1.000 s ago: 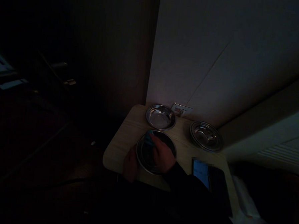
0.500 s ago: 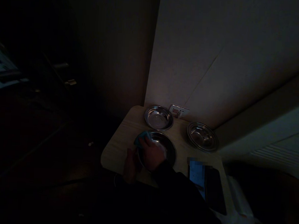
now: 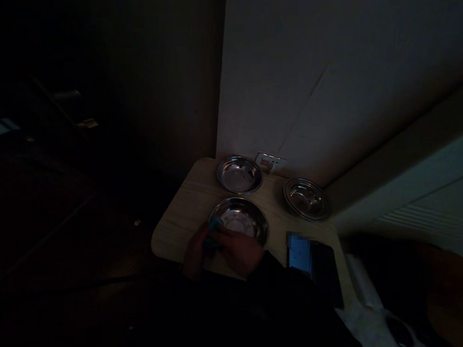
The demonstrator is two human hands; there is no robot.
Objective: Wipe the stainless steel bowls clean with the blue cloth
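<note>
In dim light, a shiny metal bowl [image 3: 248, 218] rests on the small light table, close to its front edge. My right hand [image 3: 243, 251] is closed on a teal cloth [image 3: 215, 225], which presses over the bowl's near left rim. At the same side, my left hand [image 3: 195, 250] grips the bowl's rim, its fingers partly lost in shadow. Behind stands another metal bowl [image 3: 239, 175]. To the right is a third metal bowl [image 3: 306, 199], which looks like a nested stack.
The table [image 3: 178, 217] stands against a wall with a socket [image 3: 270, 162]. A lit phone [image 3: 300, 256] lies at the right beside a dark flat object [image 3: 328, 274]. A dark oval object [image 3: 399, 332] sits on a pale surface at the lower right.
My right hand with the cloth has moved from inside the bowl to its near left rim, uncovering more of the inside. The camera view has shifted slightly.
</note>
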